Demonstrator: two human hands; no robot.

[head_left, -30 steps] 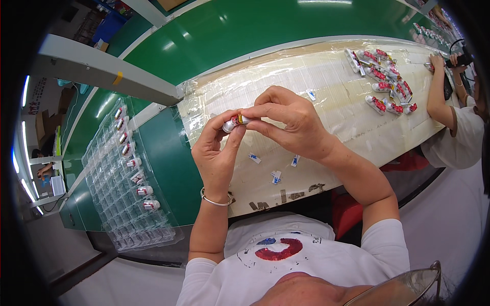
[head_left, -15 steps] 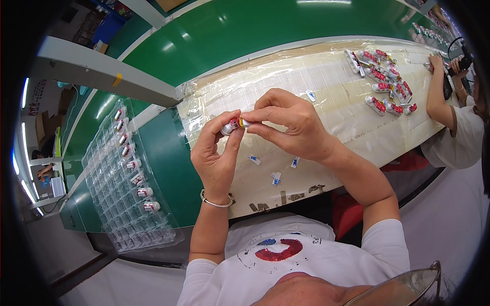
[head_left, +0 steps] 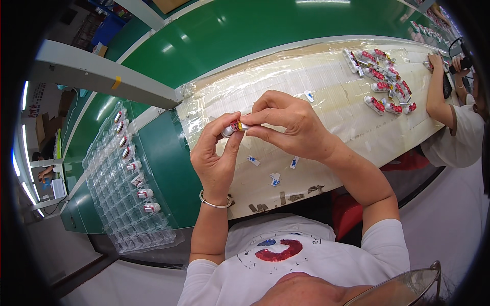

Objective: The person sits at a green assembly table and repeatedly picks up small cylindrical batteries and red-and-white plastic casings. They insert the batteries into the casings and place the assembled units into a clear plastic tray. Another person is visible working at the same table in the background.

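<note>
Red-and-white tube (head_left: pixel 236 125) is held up between both hands, above the left part of a cream sheet (head_left: pixel 337 127) that covers this stretch of the green bench (head_left: pixel 240 25). Its white cap points left and slightly near, its silvery end right. The left hand (head_left: pixel 211 158) grips the capped part, with the thumb on the near side and the forefinger along the far side. The right hand (head_left: pixel 297 125) has its thumb and forefinger closed on the silvery end; the fingertips hide much of that spot, so the exact contact is hard to make out. A pale bracelet (head_left: pixel 215 205) rings the left wrist.

Small white-and-blue slips (head_left: pixel 275 179) lie on the sheet nearer than the hands, and another (head_left: pixel 310 96) lies just beyond the right hand. Far to the right, similar tubes (head_left: pixel 376 75) lie in a loose cluster, some touching. To the left, a clear tray (head_left: pixel 115 191) of many pockets holds a line of tubes (head_left: pixel 145 194) along its right side. Beyond the cluster, a co-worker's hand (head_left: pixel 436 61) rests at the sheet's far right.
</note>
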